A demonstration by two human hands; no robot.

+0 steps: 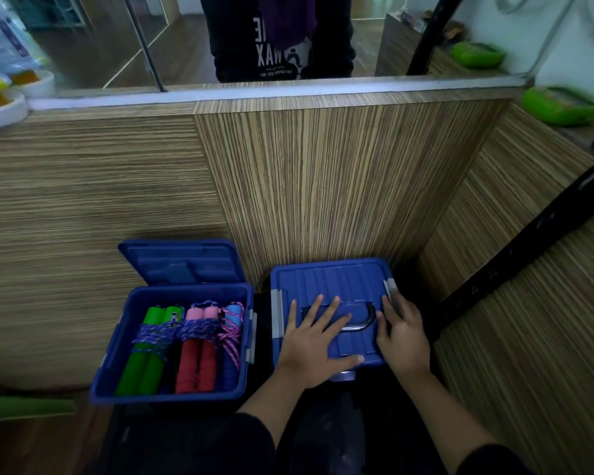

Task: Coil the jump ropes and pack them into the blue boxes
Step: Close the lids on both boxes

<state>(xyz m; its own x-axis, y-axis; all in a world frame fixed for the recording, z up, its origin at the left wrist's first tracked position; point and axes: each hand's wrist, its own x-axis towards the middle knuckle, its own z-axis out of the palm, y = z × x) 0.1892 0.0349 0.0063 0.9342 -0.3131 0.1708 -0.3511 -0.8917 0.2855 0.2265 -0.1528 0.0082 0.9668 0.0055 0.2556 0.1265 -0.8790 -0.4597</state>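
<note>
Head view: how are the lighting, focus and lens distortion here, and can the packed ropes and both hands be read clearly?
Head view: dim, bluish light, corners darkened; wide-angle bending curves the counter edge; mild softness, no strong glare. The coiled jump ropes in the open blue box read clearly by colour. Left hand and right hand on the closed blue box are fairly sharp.

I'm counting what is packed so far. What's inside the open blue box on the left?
The open blue box holds three coiled ropes side by side: green handles, pink-and-red handles, blue handles. Anything beneath them is hidden.
</note>
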